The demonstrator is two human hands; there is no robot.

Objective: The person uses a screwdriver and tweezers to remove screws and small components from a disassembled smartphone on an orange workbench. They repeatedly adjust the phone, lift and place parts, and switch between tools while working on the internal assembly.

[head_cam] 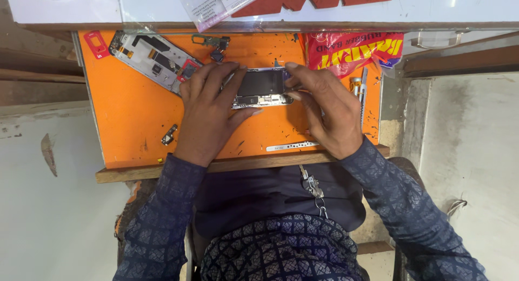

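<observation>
1. Nearest the camera: dark blue patterned sleeves and lap of the person, a small metal key bunch [313,190] hanging just below the wooden table edge [243,164] at 6 o'clock.
2. Left hand [208,110] lies flat over the orange work mat [130,118], fingers spread and pressing the left end of an opened phone [262,88]; thumb hooks under its lower edge. Holding it down, not closed into a fist.
3. Right hand [324,110] pinches the phone's right end, thumb and forefinger closed on its edge; whether a tool sits between them cannot be told.
4. Opened phone sits at mat centre, slightly toward 12 o'clock, dark battery area facing up, circuit strip along its lower side, between both hands.
5. At 10 o'clock of the phone: a white phone frame [154,56] lying diagonal, a small red card [97,44] further left.
6. At 12 o'clock: small loose metal parts [213,43].
7. At 1–2 o'clock: red and yellow plastic packet [354,51], touching the mat's top edge.
8. At 3 o'clock: a slim metal tool [361,94] beside the right hand.
9. At 8 o'clock: a small connector part [169,135]; at 5 o'clock a thin white strip [292,146] near the mat's edge.
</observation>
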